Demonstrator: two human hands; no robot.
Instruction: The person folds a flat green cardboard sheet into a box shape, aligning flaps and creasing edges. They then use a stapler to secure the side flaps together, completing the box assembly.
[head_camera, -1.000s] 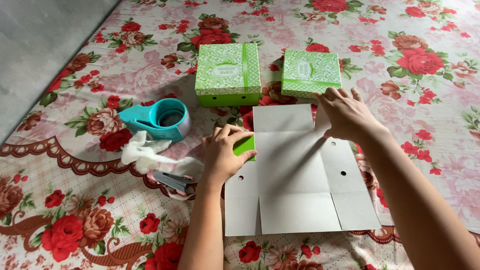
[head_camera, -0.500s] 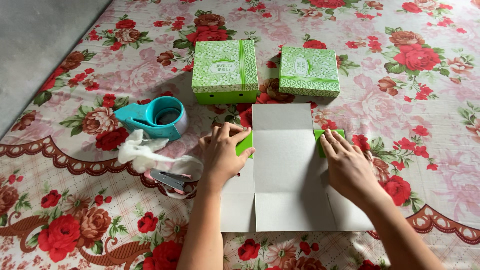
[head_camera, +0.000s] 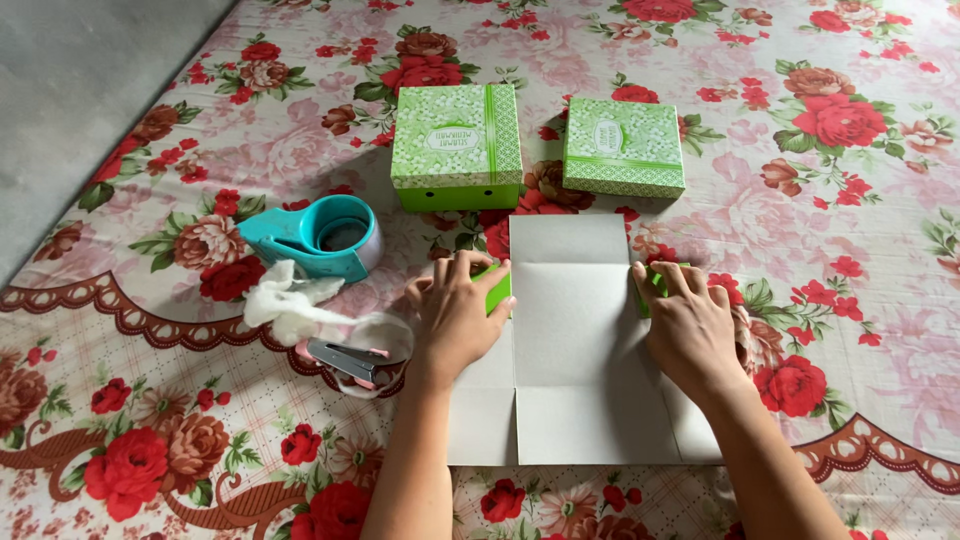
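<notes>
A flat, unfolded grey cardboard box blank (head_camera: 575, 340) lies near the person on the floral cloth (head_camera: 850, 250). The left hand (head_camera: 455, 315) presses its left side flap inward, the grip closed on the green-faced flap; the right hand (head_camera: 690, 330) does the same on the right flap. Just beyond the blank stand two finished green patterned boxes (head_camera: 455, 145) (head_camera: 622, 145). To the left sit a teal tape dispenser (head_camera: 320, 238), crumpled white plastic (head_camera: 290, 305) and a small stapler (head_camera: 345, 360).

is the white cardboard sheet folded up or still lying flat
Partly folded: the cardboard sheet lies mostly flat, but the left hand and right hand turn its green-backed side flaps inward.
</notes>
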